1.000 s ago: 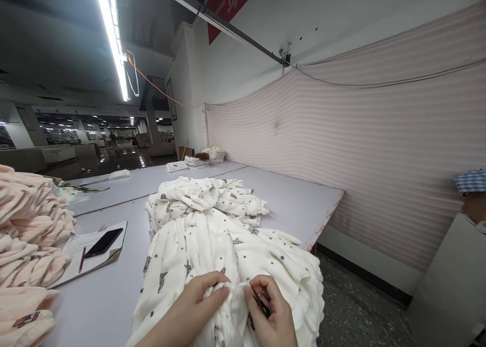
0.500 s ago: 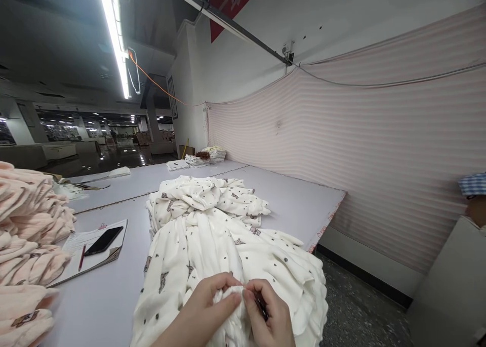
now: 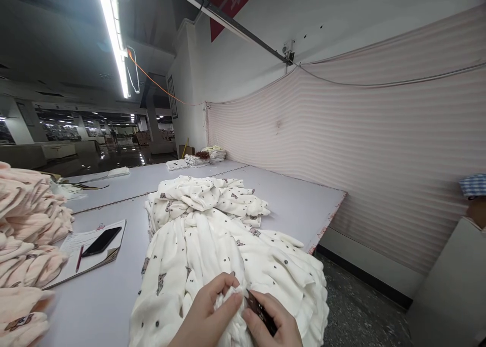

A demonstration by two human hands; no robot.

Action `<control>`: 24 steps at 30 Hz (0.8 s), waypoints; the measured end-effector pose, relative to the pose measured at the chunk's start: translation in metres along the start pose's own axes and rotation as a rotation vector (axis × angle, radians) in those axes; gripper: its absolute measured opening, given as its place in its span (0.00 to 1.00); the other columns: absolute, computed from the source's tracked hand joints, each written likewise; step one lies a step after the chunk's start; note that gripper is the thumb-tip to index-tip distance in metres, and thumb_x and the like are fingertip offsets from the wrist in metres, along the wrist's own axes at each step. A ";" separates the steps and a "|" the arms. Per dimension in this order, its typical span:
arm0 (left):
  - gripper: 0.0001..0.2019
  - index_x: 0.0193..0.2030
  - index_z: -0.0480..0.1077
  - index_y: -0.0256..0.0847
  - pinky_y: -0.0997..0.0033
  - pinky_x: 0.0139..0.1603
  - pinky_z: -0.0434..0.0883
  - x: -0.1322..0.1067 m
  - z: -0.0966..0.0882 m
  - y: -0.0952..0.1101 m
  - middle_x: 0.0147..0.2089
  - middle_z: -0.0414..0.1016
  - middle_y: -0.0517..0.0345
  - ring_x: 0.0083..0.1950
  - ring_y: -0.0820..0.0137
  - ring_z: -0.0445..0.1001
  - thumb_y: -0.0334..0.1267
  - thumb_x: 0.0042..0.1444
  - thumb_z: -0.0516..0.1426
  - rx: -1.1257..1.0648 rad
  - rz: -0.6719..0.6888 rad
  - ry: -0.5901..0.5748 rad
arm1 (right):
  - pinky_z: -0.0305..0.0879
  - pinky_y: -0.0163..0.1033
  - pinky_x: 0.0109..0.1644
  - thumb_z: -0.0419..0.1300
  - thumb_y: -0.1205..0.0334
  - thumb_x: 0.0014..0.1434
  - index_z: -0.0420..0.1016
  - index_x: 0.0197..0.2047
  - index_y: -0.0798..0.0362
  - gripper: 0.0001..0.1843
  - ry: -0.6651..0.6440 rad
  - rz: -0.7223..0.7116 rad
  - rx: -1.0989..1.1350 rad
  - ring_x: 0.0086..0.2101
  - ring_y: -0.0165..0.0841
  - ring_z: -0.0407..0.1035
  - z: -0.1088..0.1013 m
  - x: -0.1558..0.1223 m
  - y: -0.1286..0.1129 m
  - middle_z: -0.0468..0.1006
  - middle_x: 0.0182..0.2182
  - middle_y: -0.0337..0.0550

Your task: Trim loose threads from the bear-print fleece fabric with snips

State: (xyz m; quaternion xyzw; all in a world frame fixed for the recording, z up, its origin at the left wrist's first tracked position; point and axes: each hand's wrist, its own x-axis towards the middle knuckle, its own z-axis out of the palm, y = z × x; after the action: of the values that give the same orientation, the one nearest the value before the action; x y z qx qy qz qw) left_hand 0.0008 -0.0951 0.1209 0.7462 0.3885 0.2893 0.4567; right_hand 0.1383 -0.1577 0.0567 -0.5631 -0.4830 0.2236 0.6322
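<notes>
My left hand pinches a gathered fold of a white fleecy garment printed with small dark dots and brown-grey bears. In my right hand are dark thread snips, gripped between thumb and fingers. Their narrow tip points up and left, close to the pinched cloth; whether the tip touches it I cannot tell. The garment spreads over the near table and drapes past its right edge. Behind it lies more of the same printed cloth, bunched up on a stack.
Piled peach-coloured garments stand at the left. Beside them a black phone and a dark red pen rest on papers. Folded white cloth stacks sit at the table's far end. A pink striped sheet hangs along the right wall.
My right hand has moved slightly right and down, away from the left fingertips, and the thread snips now show clearly in it. The left hand keeps its pinch on the garment.
</notes>
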 end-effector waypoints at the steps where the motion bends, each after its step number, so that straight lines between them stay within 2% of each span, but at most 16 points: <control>1: 0.12 0.36 0.67 0.43 0.73 0.37 0.65 0.000 0.001 0.000 0.32 0.65 0.62 0.38 0.66 0.66 0.49 0.54 0.52 0.012 0.006 -0.010 | 0.67 0.33 0.35 0.63 0.47 0.52 0.81 0.37 0.48 0.16 -0.020 0.005 0.006 0.31 0.36 0.73 0.000 0.002 0.001 0.79 0.29 0.43; 3: 0.12 0.36 0.67 0.43 0.73 0.36 0.65 0.000 0.002 0.002 0.31 0.65 0.62 0.37 0.66 0.67 0.49 0.54 0.51 0.050 0.014 -0.026 | 0.67 0.34 0.36 0.63 0.46 0.51 0.82 0.36 0.49 0.16 -0.061 0.023 0.034 0.31 0.36 0.72 0.000 0.005 0.002 0.79 0.28 0.43; 7: 0.10 0.34 0.69 0.44 0.73 0.42 0.65 -0.001 0.003 0.005 0.31 0.68 0.62 0.38 0.66 0.68 0.46 0.54 0.51 0.157 0.060 -0.008 | 0.66 0.37 0.36 0.64 0.44 0.48 0.83 0.34 0.52 0.20 -0.130 0.115 0.124 0.30 0.37 0.70 -0.005 0.011 0.002 0.79 0.27 0.45; 11: 0.10 0.35 0.70 0.44 0.73 0.42 0.65 0.001 0.004 0.005 0.31 0.70 0.62 0.38 0.67 0.70 0.45 0.55 0.52 0.211 0.113 -0.027 | 0.62 0.35 0.32 0.67 0.44 0.44 0.83 0.30 0.54 0.20 -0.218 0.263 0.251 0.26 0.32 0.64 -0.012 0.013 0.000 0.74 0.22 0.40; 15: 0.10 0.34 0.70 0.44 0.74 0.39 0.67 0.002 0.005 0.005 0.30 0.71 0.62 0.36 0.67 0.71 0.44 0.56 0.51 0.240 0.151 -0.069 | 0.58 0.33 0.31 0.67 0.43 0.45 0.81 0.26 0.55 0.21 -0.314 0.358 0.369 0.24 0.28 0.60 -0.018 0.014 0.001 0.68 0.19 0.37; 19: 0.09 0.39 0.73 0.47 0.73 0.46 0.67 0.001 0.007 0.003 0.38 0.77 0.62 0.43 0.66 0.73 0.42 0.55 0.53 0.204 0.137 -0.051 | 0.62 0.35 0.34 0.66 0.46 0.46 0.82 0.31 0.54 0.19 -0.299 0.338 0.303 0.27 0.32 0.66 -0.025 0.011 -0.001 0.75 0.23 0.41; 22: 0.09 0.40 0.75 0.48 0.72 0.48 0.67 0.002 0.008 0.003 0.40 0.79 0.62 0.44 0.66 0.74 0.40 0.54 0.54 0.199 0.148 -0.041 | 0.65 0.38 0.42 0.65 0.51 0.48 0.82 0.39 0.51 0.18 -0.216 0.205 0.085 0.36 0.40 0.72 -0.031 0.009 -0.010 0.81 0.34 0.46; 24: 0.10 0.40 0.76 0.46 0.72 0.46 0.68 0.004 0.010 0.004 0.38 0.78 0.59 0.42 0.66 0.75 0.38 0.54 0.55 0.224 0.180 -0.056 | 0.66 0.38 0.42 0.63 0.53 0.51 0.82 0.41 0.49 0.15 -0.189 0.127 -0.102 0.38 0.41 0.73 -0.036 0.008 -0.017 0.81 0.36 0.46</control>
State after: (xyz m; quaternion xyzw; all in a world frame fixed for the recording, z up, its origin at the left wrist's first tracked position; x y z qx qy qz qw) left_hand 0.0123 -0.0973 0.1206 0.8322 0.3369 0.2630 0.3532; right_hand 0.1685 -0.1733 0.0793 -0.6002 -0.5145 0.2902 0.5393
